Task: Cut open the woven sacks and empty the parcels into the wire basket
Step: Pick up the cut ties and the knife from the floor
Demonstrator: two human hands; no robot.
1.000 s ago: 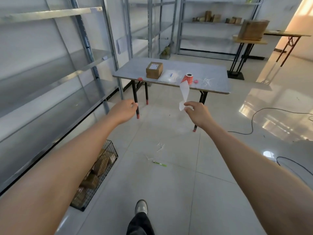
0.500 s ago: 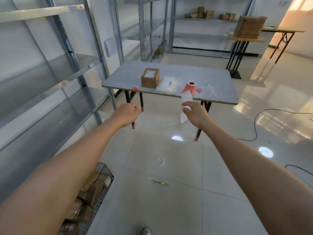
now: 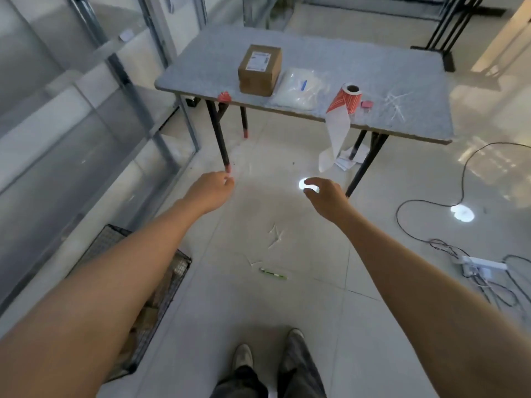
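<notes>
No woven sack is seen, so the step in hand is judged to be the fetching of the next one. It is best done with both hands freed first. The slim green stick-like item (image 3: 273,274), lying on the floor in front of the grey rectangular table (image 3: 388,70), should be collected if it is the cutter; that cannot be told. The black wire basket (image 3: 175,282) is set on the floor in front of the table and to its left, with brown parcels (image 3: 149,311) already inside. Both arms are stretched forward, short of the table's near edge, with the hands well apart. The left hand (image 3: 212,191) is curled, thumb against forefinger; whether something small is pinched cannot be told. The right hand (image 3: 326,196) is held palm down with loosely bent fingers, and nothing is gripped.
</notes>
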